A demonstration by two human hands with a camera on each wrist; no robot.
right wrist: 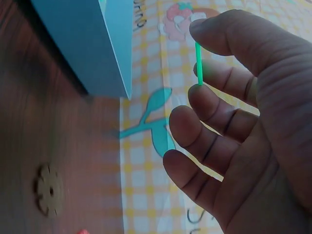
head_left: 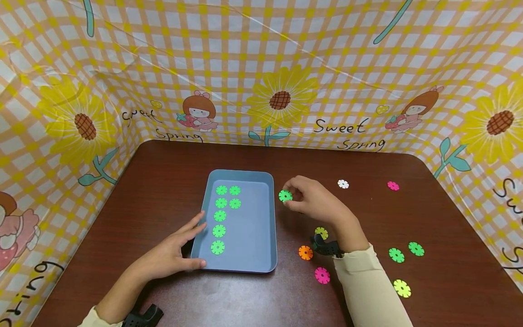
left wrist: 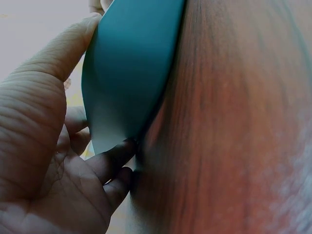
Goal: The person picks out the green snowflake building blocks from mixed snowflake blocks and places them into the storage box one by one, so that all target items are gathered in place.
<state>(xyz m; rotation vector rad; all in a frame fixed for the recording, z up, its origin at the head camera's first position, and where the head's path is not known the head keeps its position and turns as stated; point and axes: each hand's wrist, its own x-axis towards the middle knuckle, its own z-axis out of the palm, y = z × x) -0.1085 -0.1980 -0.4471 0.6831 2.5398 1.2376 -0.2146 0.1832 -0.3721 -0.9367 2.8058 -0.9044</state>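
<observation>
A green notched plastic disc (head_left: 285,195) is pinched edge-on between the thumb and fingertips of my right hand (head_left: 312,200), just off the right side of the blue tray (head_left: 255,231). The right wrist view shows the disc (right wrist: 199,63) as a thin green line, with the tray's wall (right wrist: 83,44) beside it. Inside the tray several green discs (head_left: 219,215) lie flat in a left column, plus 2 at the top of a second column. My left hand (head_left: 171,252) rests spread against the tray's left side, its thumb at the near rim; the left wrist view shows fingers touching the outer wall (left wrist: 129,53).
Loose discs lie on the brown table (head_left: 163,181) to the right: white (head_left: 343,184), pink (head_left: 393,185), orange (head_left: 305,252), another pink (head_left: 322,275), yellow (head_left: 321,233), another yellow (head_left: 402,288), and 2 green (head_left: 396,255). A checked cloth (head_left: 229,54) hangs around the table.
</observation>
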